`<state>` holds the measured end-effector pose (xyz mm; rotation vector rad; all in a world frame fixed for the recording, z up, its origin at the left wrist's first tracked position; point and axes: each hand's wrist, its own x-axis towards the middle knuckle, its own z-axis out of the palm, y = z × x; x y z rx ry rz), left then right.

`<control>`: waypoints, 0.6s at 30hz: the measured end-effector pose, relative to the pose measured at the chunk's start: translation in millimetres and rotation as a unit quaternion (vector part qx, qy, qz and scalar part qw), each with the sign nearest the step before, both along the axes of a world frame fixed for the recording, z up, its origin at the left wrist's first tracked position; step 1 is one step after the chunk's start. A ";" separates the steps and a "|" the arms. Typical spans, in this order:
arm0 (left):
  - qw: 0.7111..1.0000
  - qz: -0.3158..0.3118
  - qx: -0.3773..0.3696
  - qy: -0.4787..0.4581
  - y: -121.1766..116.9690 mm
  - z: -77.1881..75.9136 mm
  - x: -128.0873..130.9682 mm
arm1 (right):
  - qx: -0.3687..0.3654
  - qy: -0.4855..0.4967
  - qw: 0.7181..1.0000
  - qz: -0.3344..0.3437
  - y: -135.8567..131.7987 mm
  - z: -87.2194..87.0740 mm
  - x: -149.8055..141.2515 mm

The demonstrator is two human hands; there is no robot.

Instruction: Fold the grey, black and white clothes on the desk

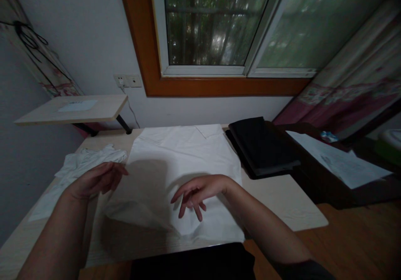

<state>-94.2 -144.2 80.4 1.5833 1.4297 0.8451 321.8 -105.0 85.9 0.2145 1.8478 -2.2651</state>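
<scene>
A white cloth garment (188,150), perhaps a shirt, lies spread over the middle of the pale wooden table (282,200). Its near edge is uneven and lifts a little off the tabletop. Above the garment's lower right part is my right hand (200,192), fingers spread and bent downward, holding nothing. Near the left edge of the garment hovers my left hand (105,176), its fingers loosely curled and apart with nothing in them. Whether any fingertip touches the cloth is hard to tell.
Crumpled white cloth (90,161) lies at the left, below a small raised shelf (72,109). Folded black items (261,146) are stacked to the right. Beyond them, papers (338,159) rest on dark furniture. A window (219,25) and a socket (127,80) are behind.
</scene>
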 end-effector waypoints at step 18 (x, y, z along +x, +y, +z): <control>0.918 -0.063 0.165 0.354 54.0 -61.0 44.5 | 0.695 -0.256 0.514 -0.433 32.1 -67.3 85.0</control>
